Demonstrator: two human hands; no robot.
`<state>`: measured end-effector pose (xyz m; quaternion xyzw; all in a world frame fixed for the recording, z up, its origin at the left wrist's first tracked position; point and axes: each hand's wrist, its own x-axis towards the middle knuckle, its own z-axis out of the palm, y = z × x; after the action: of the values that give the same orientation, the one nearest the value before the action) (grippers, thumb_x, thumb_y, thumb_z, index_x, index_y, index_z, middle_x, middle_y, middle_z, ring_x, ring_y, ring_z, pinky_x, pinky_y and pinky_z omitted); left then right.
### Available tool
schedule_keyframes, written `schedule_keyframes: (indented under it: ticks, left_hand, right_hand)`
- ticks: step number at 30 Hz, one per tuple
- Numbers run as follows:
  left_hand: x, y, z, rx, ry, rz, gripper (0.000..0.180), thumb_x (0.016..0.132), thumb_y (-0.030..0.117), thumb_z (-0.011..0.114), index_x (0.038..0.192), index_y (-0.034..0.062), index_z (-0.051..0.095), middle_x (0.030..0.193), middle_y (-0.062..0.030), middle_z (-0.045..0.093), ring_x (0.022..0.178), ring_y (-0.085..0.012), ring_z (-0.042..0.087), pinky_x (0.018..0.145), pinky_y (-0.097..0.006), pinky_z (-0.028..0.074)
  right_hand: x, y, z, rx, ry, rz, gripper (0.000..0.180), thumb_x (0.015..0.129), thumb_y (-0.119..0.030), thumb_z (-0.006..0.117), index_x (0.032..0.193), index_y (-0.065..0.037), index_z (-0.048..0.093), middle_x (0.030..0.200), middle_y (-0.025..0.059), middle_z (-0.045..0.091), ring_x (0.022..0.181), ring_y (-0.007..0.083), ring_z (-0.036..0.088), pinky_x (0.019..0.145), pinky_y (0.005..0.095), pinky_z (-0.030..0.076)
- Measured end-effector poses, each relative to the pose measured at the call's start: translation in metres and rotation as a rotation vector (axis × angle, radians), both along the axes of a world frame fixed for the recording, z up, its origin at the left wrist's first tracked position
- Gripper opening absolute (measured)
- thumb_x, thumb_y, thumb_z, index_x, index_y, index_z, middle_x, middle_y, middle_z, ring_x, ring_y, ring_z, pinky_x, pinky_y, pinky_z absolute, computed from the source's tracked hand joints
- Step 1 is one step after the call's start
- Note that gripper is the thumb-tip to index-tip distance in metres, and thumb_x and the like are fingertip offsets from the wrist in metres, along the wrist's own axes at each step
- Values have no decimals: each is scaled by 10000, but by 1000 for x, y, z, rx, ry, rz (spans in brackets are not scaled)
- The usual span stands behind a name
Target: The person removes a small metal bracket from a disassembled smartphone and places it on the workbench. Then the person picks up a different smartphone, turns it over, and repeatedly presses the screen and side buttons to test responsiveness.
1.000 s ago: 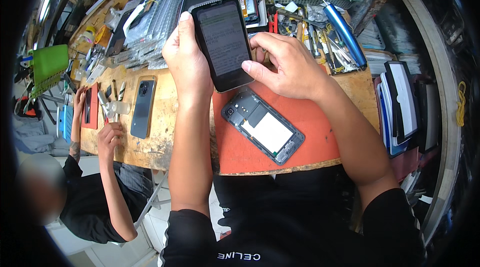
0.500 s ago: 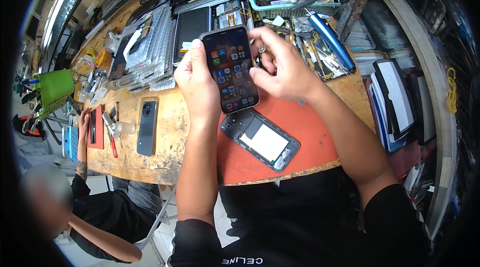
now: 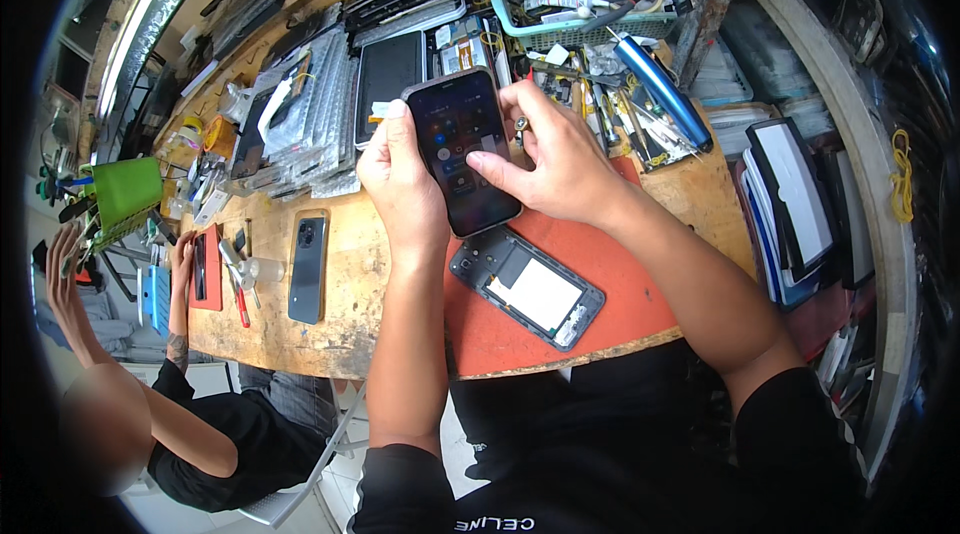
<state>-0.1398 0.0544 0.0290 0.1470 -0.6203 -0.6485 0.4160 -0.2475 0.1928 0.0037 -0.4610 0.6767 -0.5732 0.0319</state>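
Note:
A smartphone [image 3: 470,204] with a lit, dark screen is held upright over the bench. My left hand [image 3: 405,179] is wrapped round its left side, thumb along the edge. My right hand [image 3: 565,159], a ring on one finger, is at the right side: its thumb lies over the screen and its index finger is bent by the upper edge. Partly beneath the held phone, an opened phone housing [image 3: 540,292] with a white panel lies on a red mat [image 3: 640,284]. To the left, another dark phone [image 3: 308,269] rests on the wood, camera side up.
Bubble-wrapped packs [image 3: 310,124] are piled at the back left. A teal basket [image 3: 590,34] of supplies stands at the back, near a blue cylindrical tool [image 3: 662,92] and loose hand tools. A seated co-worker [image 3: 240,449] is at the left, with a red case [image 3: 207,289] under one hand.
The screen has gone from an app grid to a darker panel of round icons. My right thumb has moved onto the screen. The co-worker has raised one hand.

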Motion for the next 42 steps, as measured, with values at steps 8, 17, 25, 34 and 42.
schedule_keyframes:
  ticks: [8,17,25,34,42]
  left_hand:
    - [2,-17,6,130,106,109,389,1142,293,526,996,-6,729,918,-50,753,750,-96,669,701,-254,540]
    - [4,-28,11,85,111,198,401,1141,294,526,975,-9,729,917,-65,755,744,-103,675,688,-261,542]
    - [7,-41,12,140,136,221,405,1140,307,525,995,-13,726,934,-77,763,769,-126,705,721,-276,575]
    - [1,-18,4,145,47,72,413,1138,319,535,989,-10,736,903,-50,754,760,-97,670,707,-256,536]
    - [-3,4,3,61,2,17,419,1144,319,525,1025,-15,747,926,-35,745,781,-77,639,714,-246,514]
  right_hand:
    - [2,13,9,303,102,261,918,800,-310,859,1540,-51,382,1202,217,684,1100,416,695,951,503,546]
    - [-8,12,7,312,185,176,612,830,-232,848,1370,-67,614,1022,98,677,986,319,697,880,431,552]
    - [-30,16,17,129,60,-144,241,896,-146,749,1099,-23,708,871,112,737,811,308,732,749,435,575]
    - [-17,6,3,11,145,-80,221,902,-129,775,1080,-6,724,796,29,675,531,89,430,499,299,364]
    - [-7,10,15,48,68,-50,289,866,-245,798,1018,-23,691,792,90,676,732,289,709,660,407,551]
